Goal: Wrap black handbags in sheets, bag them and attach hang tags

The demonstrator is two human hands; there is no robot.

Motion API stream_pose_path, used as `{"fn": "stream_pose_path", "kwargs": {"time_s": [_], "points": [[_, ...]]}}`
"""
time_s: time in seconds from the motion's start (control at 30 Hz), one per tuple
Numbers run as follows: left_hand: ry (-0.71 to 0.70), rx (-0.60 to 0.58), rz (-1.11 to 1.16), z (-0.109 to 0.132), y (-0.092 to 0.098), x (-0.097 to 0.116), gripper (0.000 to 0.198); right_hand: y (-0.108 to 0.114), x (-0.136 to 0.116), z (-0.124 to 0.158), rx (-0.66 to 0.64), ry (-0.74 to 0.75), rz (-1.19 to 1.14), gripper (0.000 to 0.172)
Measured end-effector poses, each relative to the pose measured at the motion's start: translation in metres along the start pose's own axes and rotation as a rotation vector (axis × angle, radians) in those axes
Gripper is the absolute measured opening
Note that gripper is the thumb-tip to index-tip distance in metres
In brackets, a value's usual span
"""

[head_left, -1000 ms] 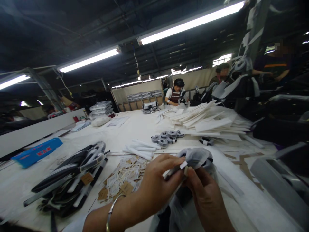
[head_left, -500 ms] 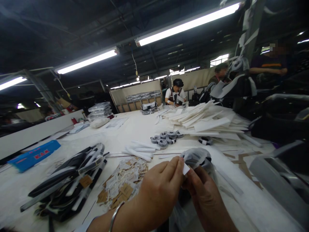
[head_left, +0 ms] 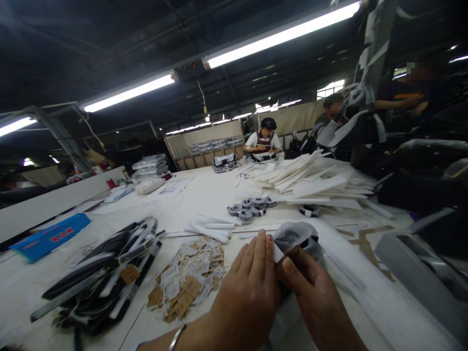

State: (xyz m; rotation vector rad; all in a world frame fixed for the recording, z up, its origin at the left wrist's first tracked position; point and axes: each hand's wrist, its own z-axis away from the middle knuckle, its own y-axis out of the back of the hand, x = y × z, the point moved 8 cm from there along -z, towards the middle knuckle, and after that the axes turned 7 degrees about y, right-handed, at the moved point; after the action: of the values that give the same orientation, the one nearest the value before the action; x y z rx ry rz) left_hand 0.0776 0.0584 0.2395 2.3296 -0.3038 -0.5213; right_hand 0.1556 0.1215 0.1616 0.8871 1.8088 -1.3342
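Observation:
A coiled strap in clear plastic wrap [head_left: 298, 235] is between my hands, low and right of the middle. My right hand [head_left: 314, 282] is closed on it, thumb on top beside a small white piece [head_left: 278, 252]. My left hand [head_left: 252, 282], with a silver bangle at the wrist, presses against the near left side of the coil, its fingers extended and close together. The palm side of my left hand is hidden. Left of it lies a pile of brown and clear tags [head_left: 186, 280] with strings.
Black bags [head_left: 106, 273] and a blue packet [head_left: 51, 237] lie left. Several small coils [head_left: 252, 207], white tubes [head_left: 212, 226] and stacked white sheets [head_left: 310, 180] lie beyond my hands. A person [head_left: 265, 139] sits across the table; grey-wrapped items [head_left: 413, 273] are at right.
My left hand's fingers have straightened and moved from a pinch by the white piece to lie along the coil's side. The person across has lowered the item they held.

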Motion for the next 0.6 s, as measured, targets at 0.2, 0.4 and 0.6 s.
{"fn": "stream_pose_path", "kwargs": {"time_s": [0.2, 0.4, 0.6], "points": [[0.355, -0.200, 0.737, -0.012, -0.003, -0.048, 0.039, 0.004, -0.012, -0.007, -0.041, -0.030, 0.114, 0.028], [0.887, -0.467, 1.233, 0.004, -0.052, -0.068, 0.047, -0.008, -0.014, -0.011, -0.133, 0.036, 0.032, 0.029], [1.051, -0.503, 1.271, 0.016, -0.069, -0.068, 0.053, 0.040, -0.038, -0.018, -0.172, 0.159, 0.515, 0.025]]}}
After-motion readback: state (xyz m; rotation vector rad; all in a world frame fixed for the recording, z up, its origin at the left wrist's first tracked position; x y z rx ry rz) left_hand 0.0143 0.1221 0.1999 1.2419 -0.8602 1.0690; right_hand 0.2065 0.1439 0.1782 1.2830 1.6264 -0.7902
